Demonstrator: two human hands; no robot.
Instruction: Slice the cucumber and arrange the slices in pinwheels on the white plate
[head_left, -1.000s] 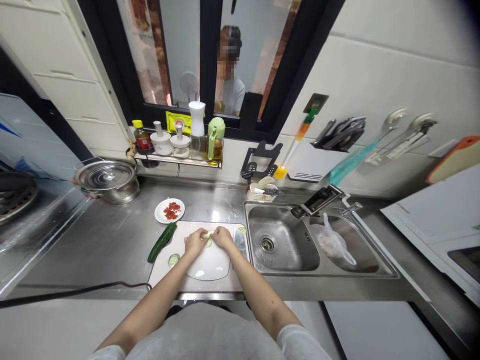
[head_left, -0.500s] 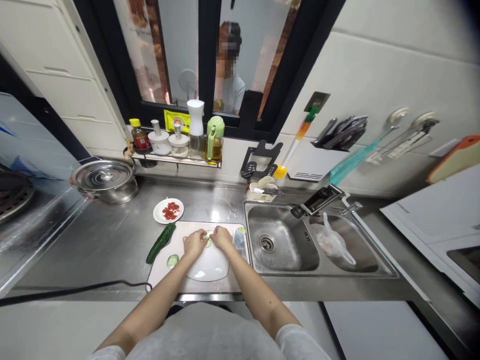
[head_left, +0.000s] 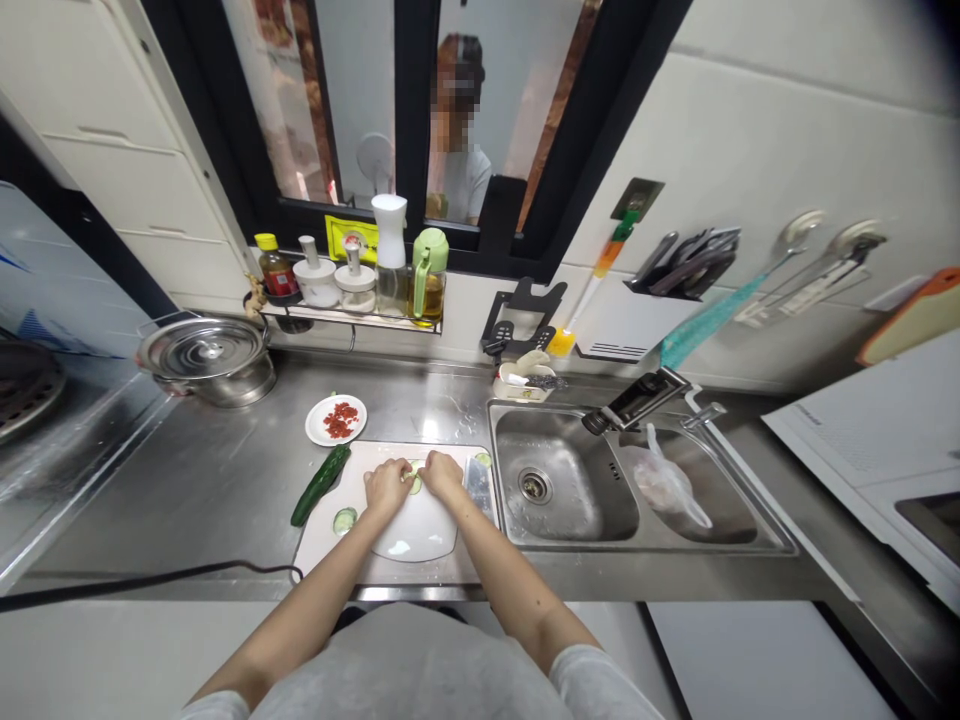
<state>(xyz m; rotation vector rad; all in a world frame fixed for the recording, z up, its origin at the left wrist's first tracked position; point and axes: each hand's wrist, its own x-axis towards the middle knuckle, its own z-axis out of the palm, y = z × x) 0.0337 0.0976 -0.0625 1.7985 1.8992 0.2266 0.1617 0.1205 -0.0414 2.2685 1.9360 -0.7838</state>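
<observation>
My left hand is closed, its fingertips pinching thin cucumber slices at the far part of a white plate. My right hand is closed too, fingertips on a cucumber slice at the same spot, close beside the left. The plate sits on a pale cutting board. A small stack of cucumber slices lies on the board left of the plate. At its left edge rests a dark green cucumber. A broad knife blade lies right of my right hand, with a cucumber piece by it.
A small plate of chopped red pieces stands behind the board. A lidded steel pot is farther left. To the right is a double sink with a plastic bag in it. Bottles stand on a wall rack.
Both hands stay over the far part of the plate, their fingertips shifting slightly on the slices. The view has moved a little; the other things have kept their places.
</observation>
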